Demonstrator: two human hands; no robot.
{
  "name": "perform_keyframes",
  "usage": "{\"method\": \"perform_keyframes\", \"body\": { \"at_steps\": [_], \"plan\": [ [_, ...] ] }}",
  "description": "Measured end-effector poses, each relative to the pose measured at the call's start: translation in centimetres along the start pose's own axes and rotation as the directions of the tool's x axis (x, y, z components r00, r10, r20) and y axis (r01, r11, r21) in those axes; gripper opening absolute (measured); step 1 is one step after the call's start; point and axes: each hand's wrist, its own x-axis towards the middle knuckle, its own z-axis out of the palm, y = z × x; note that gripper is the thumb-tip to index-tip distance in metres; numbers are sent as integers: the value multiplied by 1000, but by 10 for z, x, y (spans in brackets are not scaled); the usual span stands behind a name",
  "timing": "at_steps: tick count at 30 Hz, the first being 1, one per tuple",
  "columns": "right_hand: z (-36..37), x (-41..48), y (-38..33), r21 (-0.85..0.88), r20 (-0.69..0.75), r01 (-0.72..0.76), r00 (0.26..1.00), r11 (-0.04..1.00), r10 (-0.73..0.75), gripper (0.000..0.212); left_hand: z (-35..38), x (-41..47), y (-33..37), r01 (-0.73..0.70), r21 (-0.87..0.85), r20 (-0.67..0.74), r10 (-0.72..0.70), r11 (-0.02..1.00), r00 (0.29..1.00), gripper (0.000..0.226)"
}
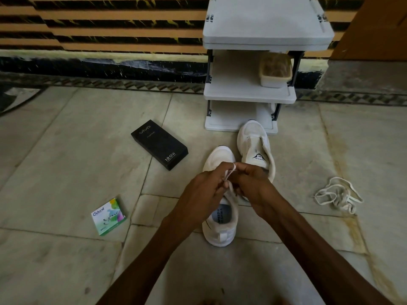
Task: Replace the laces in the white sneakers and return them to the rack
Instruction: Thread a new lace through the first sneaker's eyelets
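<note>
The person's left hand [202,190] and right hand [253,183] meet over the near white sneaker [220,230], which stands upright on the tiled floor [66,139] with its heel toward the camera. Both hands have their fingers curled in and pinch a white lace [230,171] between them. A small loop of it stands up over a right finger, and a strand runs down into the shoe's throat. The hands hide the eyelets, so how far the lacing goes cannot be told.

The second white sneaker [255,148] stands just beyond and to the right, tongue pulled open. Its toe is at the front lip of the lowest shelf of the grey rack [248,93]. Whether the two shoes touch cannot be told (the gap between them is very narrow). The rack stands against the striped wall, and a small tub [275,70] sits at the right edge of its middle shelf.

A tangle of loose white laces [337,195] lies on the floor, well apart to the right of the shoes, with open tile between. On the left, a black box [159,144] lies at an angle near the toe of the near sneaker. A small green box [108,216] lies farther left and nearer the camera. A broad band of tile separates that box from the left forearm, and more tile stretches leftward to the wall.
</note>
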Motion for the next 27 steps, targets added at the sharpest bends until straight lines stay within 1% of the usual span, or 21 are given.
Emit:
{"method": "perform_keyframes", "body": {
  "at_steps": [3,5,6,8,9,10,11,12,13,15,18,20,22,23,25,27],
  "plan": [
    [1,5,1,105,52,-82,996,991,77,25,-4,1,-4,-39,26,25,39,999,999,31],
    [1,7,1,184,55,-130,991,974,122,20,-2,3,-3,-38,40,24,37,998,999,30],
    [1,8,2,224,46,-147,989,964,140,14,1,6,-4,-34,41,-17,35,999,999,28],
    [0,10,5,273,28,-162,987,948,160,7,11,11,-9,38,10,-94,-37,999,995,31],
    [0,10,7,268,17,-156,987,951,157,7,12,12,-10,121,-12,-48,-121,993,991,34],
    [-1,12,10,239,-3,-142,989,961,147,11,11,11,-10,203,-24,29,-202,979,979,37],
    [0,11,12,194,-26,-123,991,973,130,14,7,9,-12,243,-34,103,-238,970,966,38],
    [1,11,13,153,-44,-97,994,983,104,16,5,9,-15,226,-58,131,-217,972,967,38],
    [0,9,13,134,-52,-70,996,988,77,16,-1,7,-16,173,-80,125,-162,982,979,38],
    [-1,5,12,145,-25,-20,999,989,24,17,-8,8,-15,115,-108,103,-104,987,989,38],
    [-2,1,10,61,41,57,997,997,-59,30,-8,13,-23,111,-117,163,-91,987,982,35],
    [-1,0,8,1,32,94,995,996,-94,36,-9,14,-27,94,-114,202,-70,989,977,33],
    [-1,-1,9,-39,19,138,990,990,-138,39,-6,13,-30,96,-100,209,-74,990,975,32],
    [-1,-1,9,-103,9,189,982,977,-189,40,-4,12,-32,125,-96,207,-103,987,973,31],
    [0,-3,11,-265,3,311,947,913,-322,41,-3,11,-34,192,-125,224,-161,973,961,32],
    [1,-5,15,-391,35,424,894,817,-447,41,-5,12,-35,181,-148,259,-138,972,956,40]
  ]
}}
